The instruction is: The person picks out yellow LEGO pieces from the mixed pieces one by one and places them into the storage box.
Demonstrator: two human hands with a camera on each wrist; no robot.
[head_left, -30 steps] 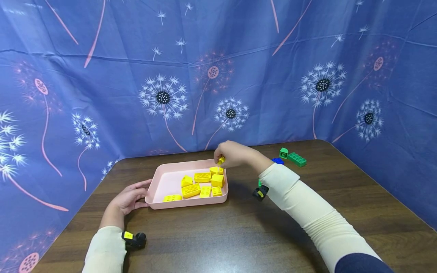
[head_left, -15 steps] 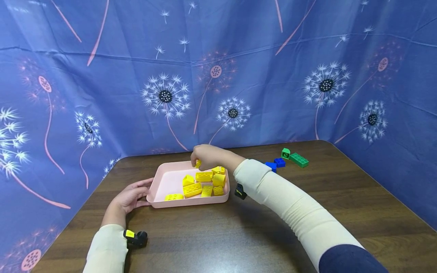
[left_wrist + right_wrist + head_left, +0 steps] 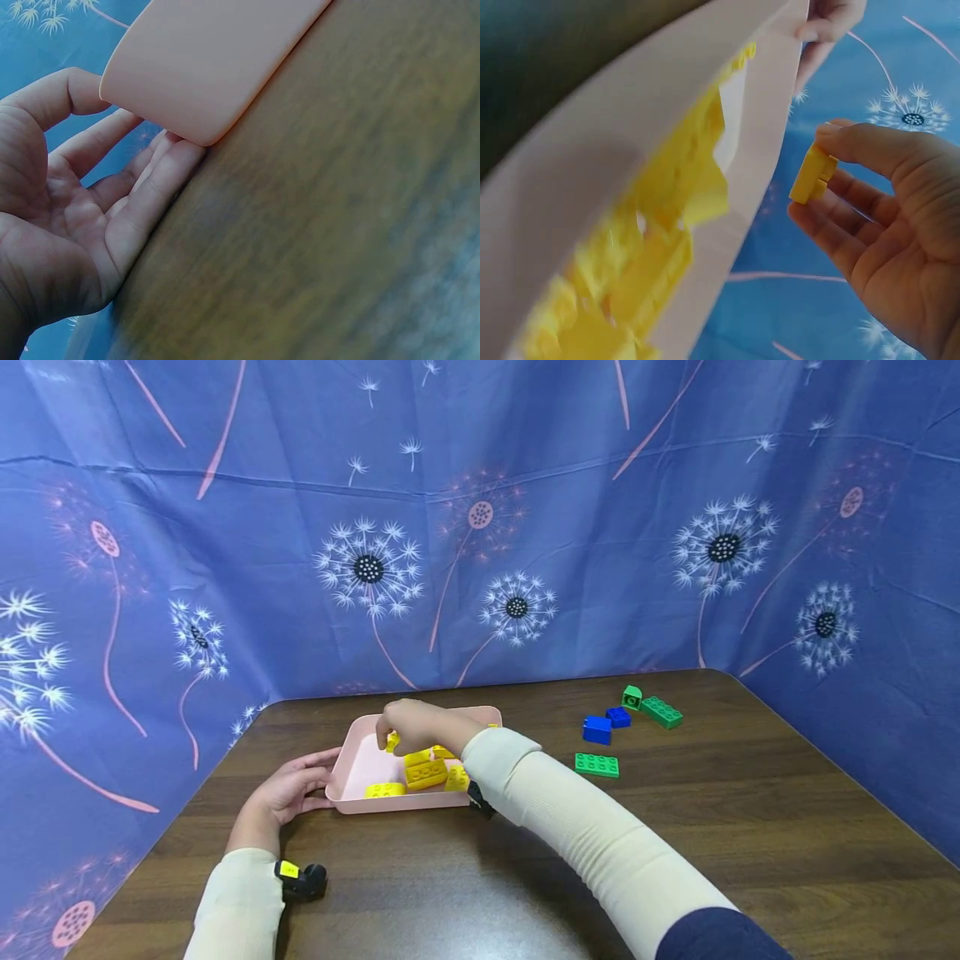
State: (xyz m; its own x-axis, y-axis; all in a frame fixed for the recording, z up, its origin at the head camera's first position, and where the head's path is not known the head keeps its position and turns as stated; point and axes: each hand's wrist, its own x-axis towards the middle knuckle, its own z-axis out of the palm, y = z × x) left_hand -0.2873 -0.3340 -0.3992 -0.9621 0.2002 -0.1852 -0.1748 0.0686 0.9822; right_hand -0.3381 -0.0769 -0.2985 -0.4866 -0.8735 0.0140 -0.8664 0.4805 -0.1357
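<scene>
Above the left part of the pink tray (image 3: 405, 805), my right hand (image 3: 420, 725) pinches a small yellow toy brick (image 3: 392, 742). The right wrist view shows this brick (image 3: 812, 176) between thumb and fingertips, its studs towards the palm. Several yellow bricks (image 3: 425, 774) lie in the tray, some hidden behind my right forearm. At the tray's left end, my left hand (image 3: 288, 789) rests its fingers against the outer wall. In the left wrist view those extended fingers (image 3: 161, 176) touch the tray's corner (image 3: 191, 112), and the palm holds nothing.
On the wooden table (image 3: 720, 827), right of the tray, lie a flat green brick (image 3: 597, 765), a blue brick (image 3: 597, 729), a smaller blue brick (image 3: 618, 717), a small green brick (image 3: 632, 697) and a long green brick (image 3: 662, 712). A blue patterned cloth (image 3: 585, 527) hangs behind.
My right hand has moved left with the yellow brick, from the tray's right end to over its left part. Blue and green bricks behind the forearm have come into view. My left hand stays put.
</scene>
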